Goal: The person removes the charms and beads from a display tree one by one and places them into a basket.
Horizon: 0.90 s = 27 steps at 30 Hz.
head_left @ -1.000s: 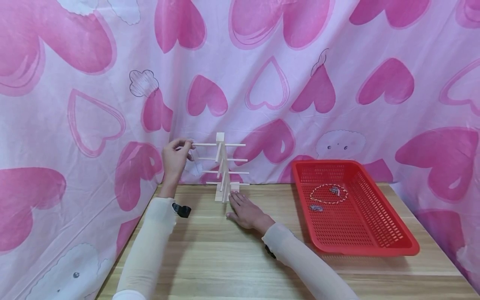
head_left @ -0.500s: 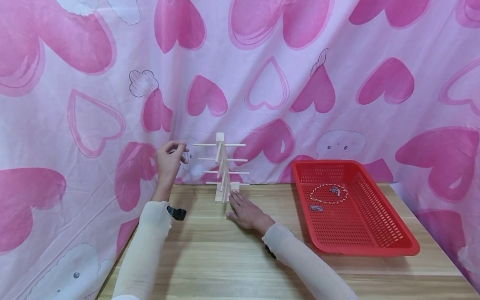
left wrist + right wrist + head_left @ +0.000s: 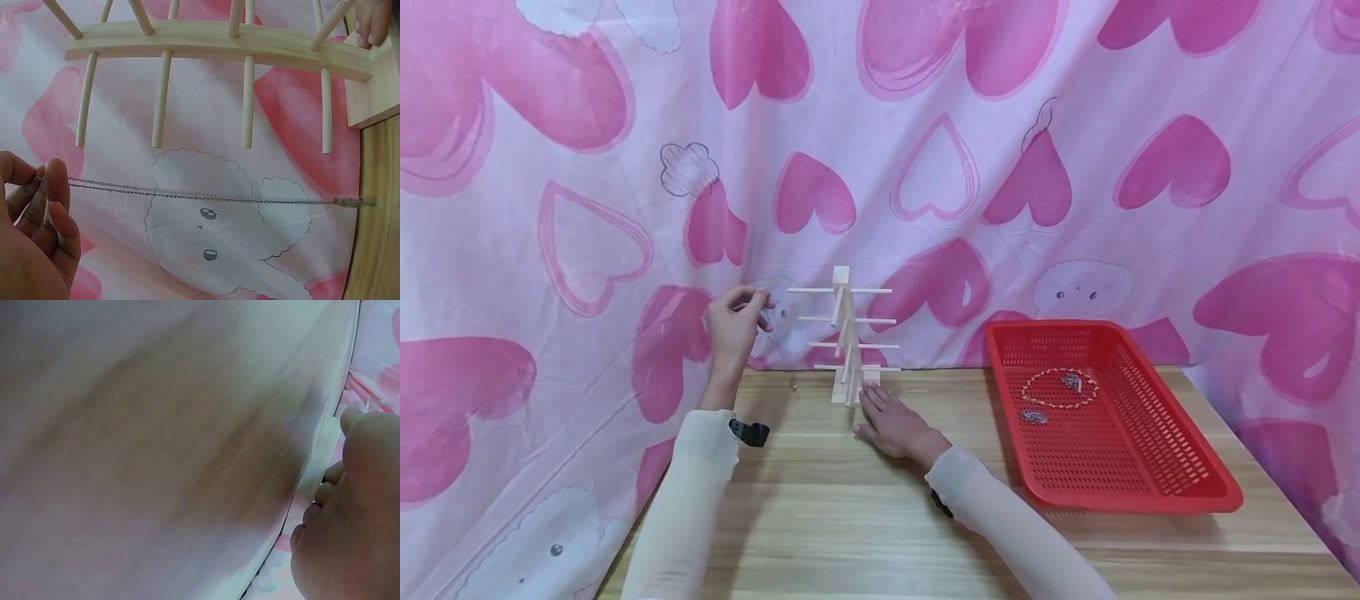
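A thin chain necklace [image 3: 206, 196] hangs doubled from my left hand [image 3: 733, 327], which pinches its upper end between thumb and fingers. In the left wrist view the chain runs apart from the peg tips, with a small pendant [image 3: 355, 202] at its lower end. The wooden peg stand [image 3: 848, 333] is upright on the table, its pegs sticking out in rows and bare of jewellery. To the right of its foot, my right hand [image 3: 897, 423] lies with extended fingers touching the base. The right wrist view shows this hand [image 3: 350, 506] from the side, partly cut off.
At the right of the table [image 3: 820, 517] sits a red plastic basket [image 3: 1131, 503]. Inside it are a beaded necklace [image 3: 1024, 392] and small tangled chains [image 3: 1034, 417]. A pink heart-print cloth [image 3: 925, 167] hangs right behind the stand and along the left side.
My left hand has drawn back leftward from the tip of the top left peg, and the chain now hangs beside the stand. The right hand has stayed at the base.
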Each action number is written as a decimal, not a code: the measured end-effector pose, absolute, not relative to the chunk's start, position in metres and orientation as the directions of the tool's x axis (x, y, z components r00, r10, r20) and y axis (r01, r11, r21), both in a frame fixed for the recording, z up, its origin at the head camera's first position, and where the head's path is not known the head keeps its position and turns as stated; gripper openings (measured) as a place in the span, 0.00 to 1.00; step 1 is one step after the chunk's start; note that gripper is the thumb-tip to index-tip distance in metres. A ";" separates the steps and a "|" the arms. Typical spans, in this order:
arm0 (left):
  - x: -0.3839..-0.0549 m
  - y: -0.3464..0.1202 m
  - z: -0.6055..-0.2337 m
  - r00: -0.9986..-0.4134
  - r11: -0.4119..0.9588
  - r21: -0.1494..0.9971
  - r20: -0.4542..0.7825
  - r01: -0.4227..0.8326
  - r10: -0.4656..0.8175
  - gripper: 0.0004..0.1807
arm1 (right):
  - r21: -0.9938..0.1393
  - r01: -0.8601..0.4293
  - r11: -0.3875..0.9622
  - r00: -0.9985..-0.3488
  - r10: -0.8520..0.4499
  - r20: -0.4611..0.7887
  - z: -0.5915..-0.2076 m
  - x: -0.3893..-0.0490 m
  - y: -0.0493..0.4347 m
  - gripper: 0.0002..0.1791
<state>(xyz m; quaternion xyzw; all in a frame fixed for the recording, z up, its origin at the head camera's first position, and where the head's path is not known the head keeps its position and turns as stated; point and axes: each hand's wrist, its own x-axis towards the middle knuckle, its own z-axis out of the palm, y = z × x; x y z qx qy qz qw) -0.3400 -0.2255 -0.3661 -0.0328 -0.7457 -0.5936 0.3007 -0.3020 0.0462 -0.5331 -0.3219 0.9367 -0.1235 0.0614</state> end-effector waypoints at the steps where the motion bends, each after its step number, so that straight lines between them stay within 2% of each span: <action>1: -0.339 -0.226 -0.366 -0.815 0.294 0.864 0.490 0.408 -0.309 0.14 | -0.269 -0.589 0.762 -0.785 -0.619 -0.035 -0.533 -0.302 0.046 0.40; 5: -0.334 -0.225 -0.363 -0.810 0.301 0.859 0.498 0.413 -0.310 0.11 | -0.265 -0.585 0.766 -0.787 -0.616 -0.043 -0.532 -0.302 0.046 0.40; 12: -0.327 -0.224 -0.358 -0.806 0.314 0.848 0.515 0.427 -0.293 0.14 | -0.271 -0.574 0.773 -0.787 -0.612 -0.077 -0.529 -0.303 0.048 0.40; 17: -0.320 -0.220 -0.352 -0.802 0.316 0.839 0.529 0.443 -0.278 0.13 | -0.313 -0.548 0.775 -0.798 -0.597 -0.082 -0.520 -0.303 0.052 0.39; 20: -0.316 -0.217 -0.348 -0.800 0.325 0.831 0.538 0.451 -0.266 0.12 | -0.333 -0.527 0.782 -0.820 -0.571 -0.041 -0.511 -0.303 0.054 0.34; 24: -0.311 -0.213 -0.341 -0.801 0.342 0.819 0.549 0.460 -0.239 0.10 | -0.329 -0.528 0.783 -0.839 -0.540 0.060 -0.497 -0.307 0.057 0.18; 27: -0.307 -0.211 -0.337 -0.798 0.364 0.804 0.563 0.470 -0.214 0.10 | -0.307 -0.555 0.773 -0.830 -0.541 0.139 -0.486 -0.311 0.061 0.16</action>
